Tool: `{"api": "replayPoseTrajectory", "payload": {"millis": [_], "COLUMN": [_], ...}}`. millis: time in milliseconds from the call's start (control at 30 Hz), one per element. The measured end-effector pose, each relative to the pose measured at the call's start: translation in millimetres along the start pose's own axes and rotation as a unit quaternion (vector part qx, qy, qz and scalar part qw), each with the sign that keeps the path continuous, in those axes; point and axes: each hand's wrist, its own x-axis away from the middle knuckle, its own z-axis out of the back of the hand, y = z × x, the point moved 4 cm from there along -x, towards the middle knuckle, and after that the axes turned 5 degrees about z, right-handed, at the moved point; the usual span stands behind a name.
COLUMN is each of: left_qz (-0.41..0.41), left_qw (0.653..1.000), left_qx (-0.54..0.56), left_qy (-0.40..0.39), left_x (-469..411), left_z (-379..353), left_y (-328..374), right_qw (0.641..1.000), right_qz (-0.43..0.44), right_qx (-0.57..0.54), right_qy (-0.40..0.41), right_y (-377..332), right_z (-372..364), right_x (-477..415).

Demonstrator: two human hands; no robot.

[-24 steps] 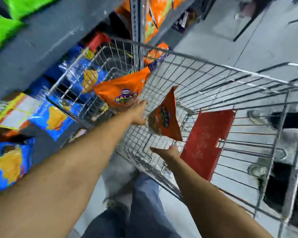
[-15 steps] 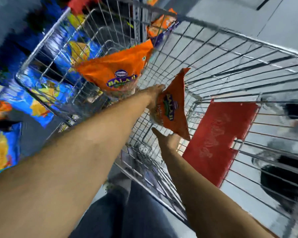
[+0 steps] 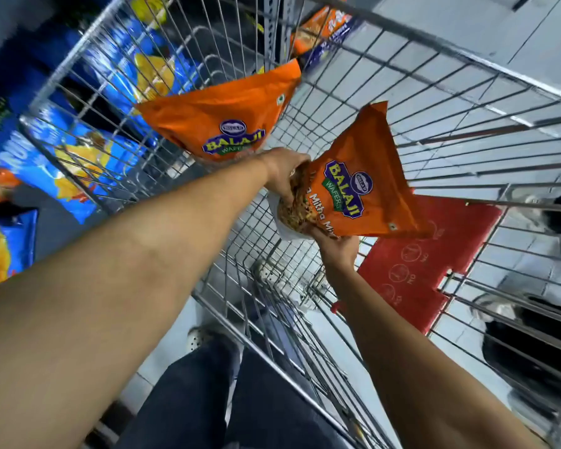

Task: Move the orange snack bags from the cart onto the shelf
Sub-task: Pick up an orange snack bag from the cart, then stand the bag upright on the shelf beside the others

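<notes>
Two bare arms reach down into a wire cart (image 3: 402, 102). The left hand (image 3: 284, 171) holds two orange snack bags together. One orange bag (image 3: 227, 115) sticks up and away from the hand, toward the far left side of the cart. Its blue label says BALAJI WAFERS. The second orange bag (image 3: 366, 176) is just to the right of the first, tilted, with one corner pointing up. It has the same label. The left hand's fingers are closed on the near ends of both bags, where the two bags meet. The right hand (image 3: 339, 249) is under the second bag and grips its bottom edge, with its fingers closed on it. Both bags are lifted up inside the cart, above its wire floor. A red flap (image 3: 425, 264) lies in the cart, to the right of the right hand. Outside the cart, past its left wall, blue chip bags (image 3: 78, 160) sit on a shelf (image 3: 51, 220). Another orange and blue bag (image 3: 321, 30) shows past the far end of the cart, but it is blurry. Below the cart are the person's dark trousers (image 3: 208, 400) and one shoe (image 3: 198, 337) on the pale floor (image 3: 515, 37).
</notes>
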Motion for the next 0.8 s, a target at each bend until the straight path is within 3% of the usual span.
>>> {"api": "replayPoseTrajectory", "payload": {"millis": [67, 233, 367, 467, 600, 800], "left_qz": [0.010, -0.008, -0.015, -0.026, -0.062, -0.118], "left_qw": [1.000, 0.962, 0.898, 0.862, 0.845, 0.736], "left_qx": [0.024, 0.263, 0.376, 0.420, 0.417, 0.473], "left_qy": [0.002, 0.079, 0.228, 0.283, 0.328, 0.469], "left_x": [19.1, 99.2, 184.1, 246.4, 328.9, 449.3], "left_z": [14.1, 60.9, 108.6, 140.1, 160.8, 177.0], "left_y": [-2.3, 2.3, 6.6, 8.1, 15.2, 9.8], "right_qw": [0.997, 0.972, 0.948, 0.905, 0.867, 0.791], "right_qz": [-0.004, 0.058, 0.157, 0.252, 0.350, 0.476], "right_qx": [-0.074, -0.181, -0.133, -0.085, -0.053, -0.063], "right_qy": [-0.021, -0.137, -0.242, -0.334, -0.350, -0.380], "right_y": [-9.4, -90.7, -176.6, -242.3, -299.1, -379.3], "right_z": [8.7, 19.8, 22.5, 14.7, 2.0, -24.5], "right_x": [4.2, 21.8, 51.1, 91.2, 144.4, 218.9]}}
